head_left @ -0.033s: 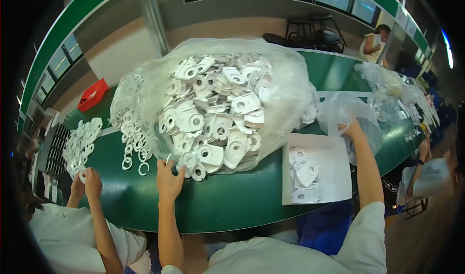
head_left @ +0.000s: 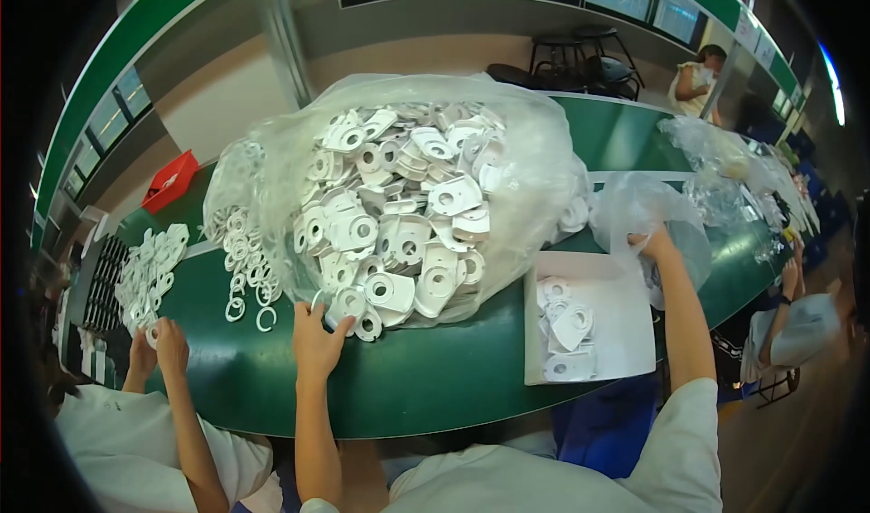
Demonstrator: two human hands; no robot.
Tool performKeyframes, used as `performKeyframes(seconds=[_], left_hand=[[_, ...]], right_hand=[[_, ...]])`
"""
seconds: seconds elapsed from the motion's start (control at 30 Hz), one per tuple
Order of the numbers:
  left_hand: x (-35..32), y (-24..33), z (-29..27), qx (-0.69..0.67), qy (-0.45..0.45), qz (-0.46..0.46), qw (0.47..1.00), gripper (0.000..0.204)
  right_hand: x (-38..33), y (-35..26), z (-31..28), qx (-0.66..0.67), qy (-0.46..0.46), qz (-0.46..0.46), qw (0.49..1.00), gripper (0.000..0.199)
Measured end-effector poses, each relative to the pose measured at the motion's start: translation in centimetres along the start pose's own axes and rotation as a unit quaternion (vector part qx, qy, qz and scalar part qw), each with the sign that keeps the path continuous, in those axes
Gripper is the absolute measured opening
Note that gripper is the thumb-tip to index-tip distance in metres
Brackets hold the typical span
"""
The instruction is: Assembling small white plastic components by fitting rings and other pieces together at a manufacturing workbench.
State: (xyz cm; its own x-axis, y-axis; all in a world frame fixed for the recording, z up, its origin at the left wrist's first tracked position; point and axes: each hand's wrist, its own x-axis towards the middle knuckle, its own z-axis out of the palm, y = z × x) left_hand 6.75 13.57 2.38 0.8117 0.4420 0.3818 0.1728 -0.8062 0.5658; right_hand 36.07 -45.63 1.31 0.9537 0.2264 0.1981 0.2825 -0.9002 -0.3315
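The left hand (head_left: 317, 339) touches white parts (head_left: 390, 232) at the big bag's (head_left: 535, 164) near edge; the right hand (head_left: 654, 244) seems to grip a small bag (head_left: 648, 209).

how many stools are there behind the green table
2, possibly more hidden: one black stool by the back wall, a second stool just right of it. A dark seat shape nearby is too unclear to count.

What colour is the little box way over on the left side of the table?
Red. The box shows best in the head view, at the table's far left end.

big clear plastic bag (head_left: 535, 164) mid-table, smaller clear bag (head_left: 652, 209) right, red box (head_left: 169, 181) left
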Motion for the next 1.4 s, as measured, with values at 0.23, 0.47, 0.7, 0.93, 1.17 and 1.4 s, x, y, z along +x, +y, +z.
performKeyframes(seconds=[0.23, 0.47, 0.7, 0.93, 1.17, 1.4], left_hand=[[0.2, -0.9, -0.2, 0.006, 0.056, -0.014, 0.998, 0.029], [-2.4, 1.1, -2.8, -0.186, 0.117, -0.044, 0.975, 0.011], [-9.5, 6.0, -2.2, -0.35, 0.0, -0.152, 0.924, 0.005], [-12.0, 12.4, 0.9, -0.564, -0.144, -0.24, 0.777, 0.004], [-13.1, 11.7, 0.7, -0.576, -0.129, -0.263, 0.764, 0.005], [-13.1, 10.6, -0.2, -0.512, -0.193, -0.23, 0.805, 0.007]], right_hand=[[-3.2, -4.7, -3.5, -0.016, 0.101, 0.0, 0.995, 0.064], [-7.8, -9.7, -8.3, 0.227, 0.106, 0.157, 0.955, 0.016], [-19.1, -25.3, -8.6, 0.445, 0.122, 0.131, 0.877, 0.006], [-20.4, -36.1, 0.0, 0.443, 0.042, 0.045, 0.894, 0.017], [-21.1, -37.8, 1.6, 0.441, 0.009, 0.059, 0.896, 0.017], [-21.1, -36.6, 4.5, 0.574, -0.068, 0.109, 0.809, 0.017]])
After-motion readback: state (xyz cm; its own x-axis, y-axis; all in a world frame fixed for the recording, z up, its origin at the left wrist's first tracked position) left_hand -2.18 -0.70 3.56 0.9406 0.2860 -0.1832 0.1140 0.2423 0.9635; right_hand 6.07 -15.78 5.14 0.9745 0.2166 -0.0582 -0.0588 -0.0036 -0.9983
